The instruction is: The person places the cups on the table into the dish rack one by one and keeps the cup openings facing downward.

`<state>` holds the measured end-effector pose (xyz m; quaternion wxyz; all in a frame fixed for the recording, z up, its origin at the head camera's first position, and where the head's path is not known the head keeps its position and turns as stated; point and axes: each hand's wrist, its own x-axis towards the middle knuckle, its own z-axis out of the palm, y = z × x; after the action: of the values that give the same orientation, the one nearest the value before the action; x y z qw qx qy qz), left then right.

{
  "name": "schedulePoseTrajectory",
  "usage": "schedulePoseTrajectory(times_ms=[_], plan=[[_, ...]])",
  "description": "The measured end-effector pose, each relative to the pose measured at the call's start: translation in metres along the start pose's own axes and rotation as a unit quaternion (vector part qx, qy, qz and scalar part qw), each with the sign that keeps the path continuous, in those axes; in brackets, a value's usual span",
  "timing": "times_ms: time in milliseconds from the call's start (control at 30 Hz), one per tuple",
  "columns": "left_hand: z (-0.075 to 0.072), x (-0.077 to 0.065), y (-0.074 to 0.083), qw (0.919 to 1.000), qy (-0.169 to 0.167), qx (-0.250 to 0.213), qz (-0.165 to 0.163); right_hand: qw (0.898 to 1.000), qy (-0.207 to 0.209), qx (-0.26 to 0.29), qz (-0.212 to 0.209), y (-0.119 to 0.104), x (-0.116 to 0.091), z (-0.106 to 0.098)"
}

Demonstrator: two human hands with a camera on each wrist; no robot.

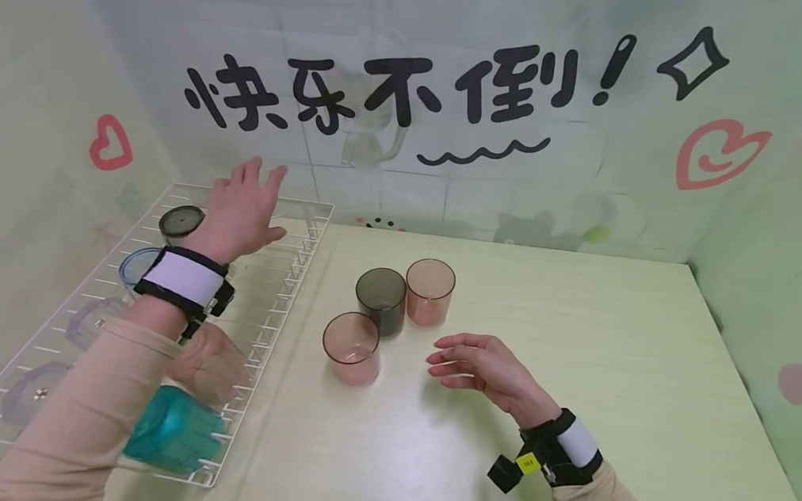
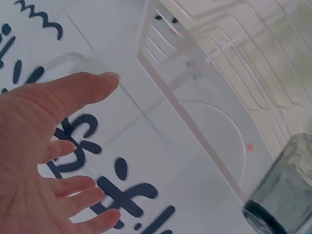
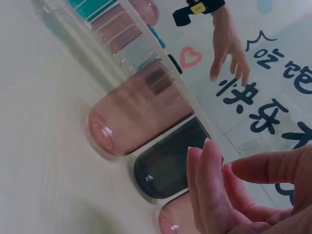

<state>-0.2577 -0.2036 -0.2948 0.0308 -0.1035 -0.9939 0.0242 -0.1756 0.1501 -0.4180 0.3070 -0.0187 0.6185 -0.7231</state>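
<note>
My left hand [image 1: 243, 209] hovers over the far end of the white wire rack [image 1: 299, 273], its fingers spread and holding nothing. Just beside its wrist stands a dark grey glass [image 1: 181, 223] on the rack, also visible in the left wrist view as a grey glass [image 2: 285, 190] with a dark rim. Above the table, my right hand [image 1: 484, 369] has loosely bent, unfilled fingers. Left of it are a near pink glass [image 1: 352, 350], a grey glass [image 1: 382, 301] and a far pink glass [image 1: 430, 293], all upright and close together.
Toward the rack's near end lie a teal cup [image 1: 176, 431] and a pink cup [image 1: 208, 365], partly behind my left arm. Two clear purplish pieces [image 1: 34, 392] and a blue-rimmed item [image 1: 133, 265] line its left side. A printed cloth wall [image 1: 449, 191] stands behind the table.
</note>
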Motion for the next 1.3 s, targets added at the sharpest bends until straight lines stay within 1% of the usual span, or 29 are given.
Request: schedulePoseTrajectory(times_ms=[133,233,367,567,733,833,967,1067,1167,1200,1233,1300], plan=[[0.0,-0.002,0.018,0.9993,0.019,0.007,0.032,1.0,0.013,-0.013,-0.005,-0.004,0.003,-0.001],[0.002,-0.004,0.03,0.9977,0.032,0.013,0.058,0.999,0.021,-0.03,-0.017,-0.006,0.006,-0.003],[0.007,-0.008,0.047,0.9956,0.04,0.013,0.085,0.996,0.04,-0.071,-0.042,-0.01,0.01,-0.007],[0.017,-0.019,0.069,0.9906,0.062,0.008,0.122,0.983,0.106,-0.136,-0.061,-0.018,0.017,-0.014],[0.02,-0.028,0.082,0.9886,0.064,0.001,0.137,0.97,0.15,-0.171,-0.087,-0.027,0.022,-0.017],[0.021,-0.033,0.089,0.9882,0.059,0.0,0.141,0.959,0.17,-0.2,-0.111,-0.033,0.025,-0.018],[0.023,-0.039,0.095,0.9871,0.061,0.0,0.148,0.939,0.198,-0.247,-0.136,-0.038,0.034,-0.018],[0.026,-0.043,0.099,0.9863,0.063,-0.006,0.152,0.918,0.219,-0.295,-0.149,-0.041,0.043,-0.019],[0.028,-0.047,0.103,0.9863,0.059,-0.009,0.154,0.892,0.241,-0.349,-0.159,-0.045,0.054,-0.018],[0.029,-0.049,0.105,0.9865,0.056,-0.009,0.154,0.885,0.245,-0.363,-0.16,-0.047,0.057,-0.017],[0.029,-0.05,0.106,0.9865,0.055,-0.007,0.154,0.879,0.248,-0.375,-0.159,-0.048,0.061,-0.017],[0.03,-0.053,0.109,0.9869,0.05,-0.008,0.153,0.872,0.249,-0.392,-0.154,-0.051,0.067,-0.016]])
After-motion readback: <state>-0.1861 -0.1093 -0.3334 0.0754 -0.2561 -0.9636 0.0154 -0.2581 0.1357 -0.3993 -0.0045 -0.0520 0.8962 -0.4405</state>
